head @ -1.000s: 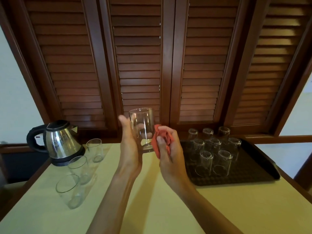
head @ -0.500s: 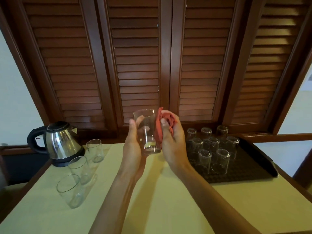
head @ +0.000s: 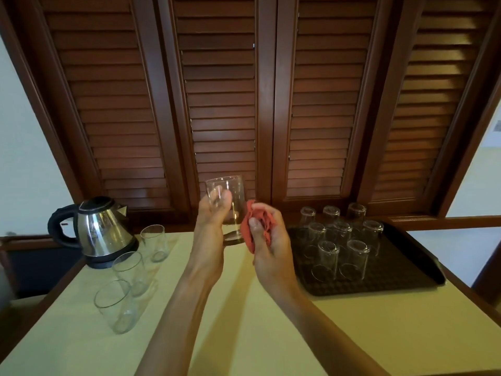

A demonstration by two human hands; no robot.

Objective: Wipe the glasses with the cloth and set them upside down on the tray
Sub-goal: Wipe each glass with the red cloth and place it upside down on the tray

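Left hand clamped on a raised glass; right hand, just beside, bunched tight on the cloth. Right of that grip, eight glasses inverted on the tray; left, three unwiped wait on the counter.

It looks like a hotel room's tea corner: a steel electric kettle and a black tray of upturned tumblers share a desk beneath dark louvred wooden shutters.
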